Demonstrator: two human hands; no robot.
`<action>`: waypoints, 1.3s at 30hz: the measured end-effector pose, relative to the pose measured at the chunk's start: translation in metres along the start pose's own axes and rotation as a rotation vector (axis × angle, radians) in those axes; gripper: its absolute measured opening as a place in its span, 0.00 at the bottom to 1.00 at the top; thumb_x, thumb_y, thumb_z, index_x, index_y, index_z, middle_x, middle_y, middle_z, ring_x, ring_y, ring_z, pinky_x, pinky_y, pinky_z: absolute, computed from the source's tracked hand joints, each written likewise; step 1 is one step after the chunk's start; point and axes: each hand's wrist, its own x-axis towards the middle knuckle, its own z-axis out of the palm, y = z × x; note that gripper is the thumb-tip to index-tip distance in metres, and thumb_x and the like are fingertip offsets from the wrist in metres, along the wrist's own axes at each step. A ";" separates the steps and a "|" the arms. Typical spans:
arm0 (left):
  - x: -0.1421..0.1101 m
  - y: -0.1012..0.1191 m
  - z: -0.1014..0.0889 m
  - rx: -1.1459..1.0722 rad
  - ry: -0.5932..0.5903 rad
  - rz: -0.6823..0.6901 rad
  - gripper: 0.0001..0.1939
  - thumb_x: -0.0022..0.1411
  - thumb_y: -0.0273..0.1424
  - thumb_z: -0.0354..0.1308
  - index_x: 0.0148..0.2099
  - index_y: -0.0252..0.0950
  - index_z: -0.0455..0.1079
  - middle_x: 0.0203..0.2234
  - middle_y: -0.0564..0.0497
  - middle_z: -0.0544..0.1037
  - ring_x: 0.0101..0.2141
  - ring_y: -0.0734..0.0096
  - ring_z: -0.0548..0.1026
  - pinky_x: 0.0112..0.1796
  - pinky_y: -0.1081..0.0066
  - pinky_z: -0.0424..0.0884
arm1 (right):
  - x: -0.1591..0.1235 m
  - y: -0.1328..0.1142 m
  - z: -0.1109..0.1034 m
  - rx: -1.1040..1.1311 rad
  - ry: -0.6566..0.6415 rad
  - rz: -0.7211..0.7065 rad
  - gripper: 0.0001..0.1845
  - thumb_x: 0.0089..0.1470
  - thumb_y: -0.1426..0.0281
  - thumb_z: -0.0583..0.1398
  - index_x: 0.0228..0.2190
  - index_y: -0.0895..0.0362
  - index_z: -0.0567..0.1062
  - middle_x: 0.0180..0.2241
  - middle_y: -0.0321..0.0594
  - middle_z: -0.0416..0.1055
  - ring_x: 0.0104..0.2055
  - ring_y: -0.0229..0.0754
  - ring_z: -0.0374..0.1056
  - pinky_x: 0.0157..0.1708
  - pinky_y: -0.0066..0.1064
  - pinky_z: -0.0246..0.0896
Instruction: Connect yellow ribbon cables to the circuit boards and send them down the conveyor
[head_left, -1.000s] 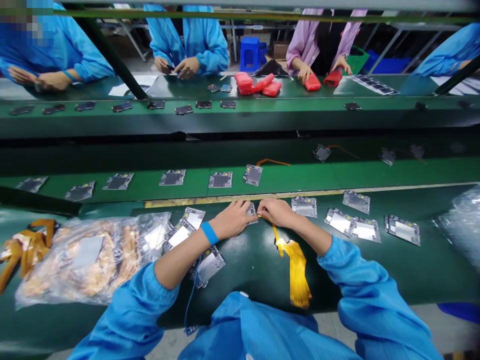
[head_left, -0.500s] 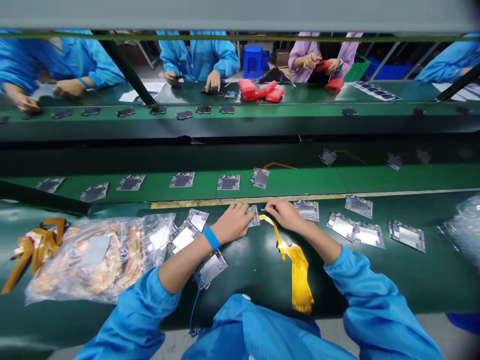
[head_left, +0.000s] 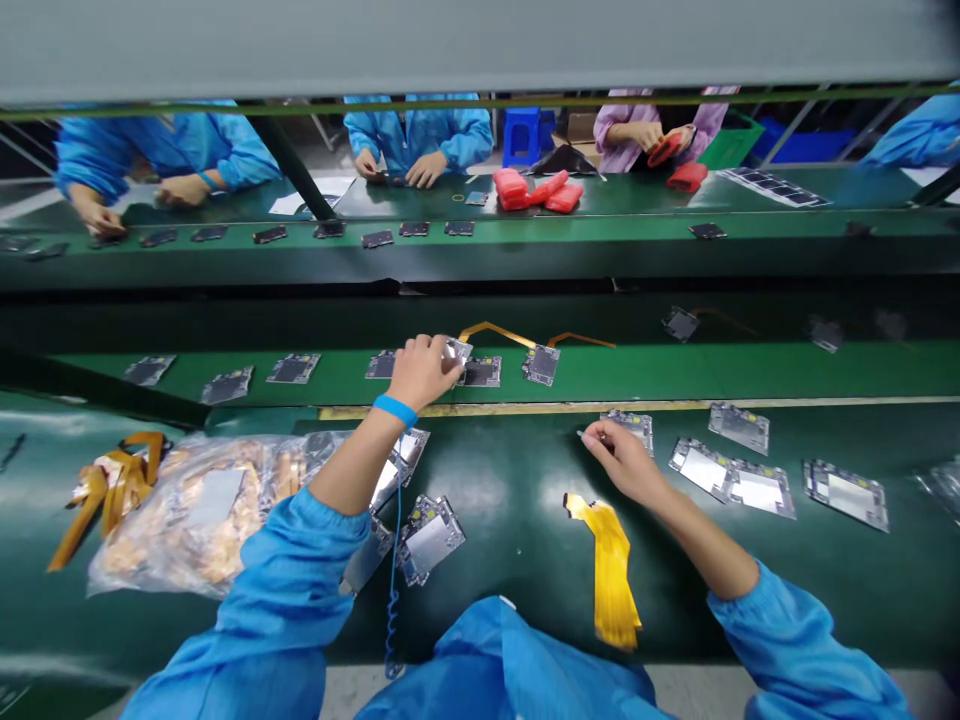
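My left hand [head_left: 424,373] is closed on a circuit board [head_left: 457,351] above the green belt [head_left: 630,375]. An orange flex cable [head_left: 489,325] runs from that board to the right. Over the near table my right hand [head_left: 621,458] is pinched shut, with a tiny pale tip showing at its fingers; I cannot make out what it is. Just behind that hand lies a circuit board with a silver shield [head_left: 637,425]. A fanned bundle of yellow flex cables [head_left: 615,580] rests on the table between my arms.
Circuit boards [head_left: 294,368] sit spaced along the belt, and several more [head_left: 847,495] lie at right. A clear plastic bag [head_left: 187,530] and loose orange flex cables [head_left: 112,490] are at left. A coiled blue cord [head_left: 392,600] hangs from my left wrist. Co-workers [head_left: 420,135] sit opposite.
My left hand has carried the board with its flex cable from the near table up and left over the belt. My right hand has drawn back to the right, still pinched.
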 end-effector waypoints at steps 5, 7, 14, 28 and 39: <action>0.018 0.016 0.018 0.016 -0.102 0.256 0.24 0.68 0.37 0.54 0.63 0.34 0.68 0.60 0.36 0.70 0.58 0.46 0.69 0.54 0.55 0.69 | -0.019 -0.001 -0.007 -0.086 -0.093 0.014 0.17 0.64 0.54 0.58 0.36 0.54 0.77 0.30 0.39 0.75 0.31 0.43 0.70 0.31 0.32 0.61; 0.023 0.027 0.026 0.031 -0.194 0.404 0.27 0.65 0.33 0.56 0.65 0.35 0.66 0.62 0.37 0.68 0.61 0.47 0.66 0.57 0.56 0.66 | -0.026 -0.003 -0.012 -0.125 -0.126 0.018 0.17 0.66 0.56 0.57 0.35 0.54 0.78 0.30 0.40 0.76 0.31 0.43 0.70 0.32 0.32 0.60; 0.042 0.049 0.033 0.105 -0.325 0.510 0.36 0.57 0.25 0.59 0.68 0.36 0.63 0.54 0.34 0.71 0.54 0.43 0.69 0.54 0.50 0.64 | -0.050 -0.016 -0.022 -0.215 -0.246 0.058 0.12 0.66 0.63 0.57 0.37 0.53 0.79 0.38 0.43 0.78 0.38 0.45 0.74 0.36 0.32 0.61; 0.012 0.062 0.012 -0.279 -0.172 0.608 0.41 0.54 0.32 0.62 0.69 0.32 0.58 0.49 0.40 0.66 0.49 0.51 0.68 0.51 0.57 0.68 | -0.049 -0.026 0.007 -0.291 -0.356 0.109 0.06 0.62 0.64 0.65 0.34 0.53 0.78 0.37 0.38 0.77 0.37 0.43 0.73 0.32 0.29 0.53; -0.086 0.078 0.020 -0.042 -0.250 0.714 0.32 0.61 0.36 0.62 0.65 0.31 0.65 0.47 0.34 0.71 0.50 0.42 0.68 0.49 0.51 0.64 | -0.037 -0.021 -0.003 -0.032 -0.325 0.153 0.14 0.62 0.59 0.60 0.33 0.54 0.81 0.30 0.36 0.80 0.32 0.42 0.72 0.31 0.29 0.54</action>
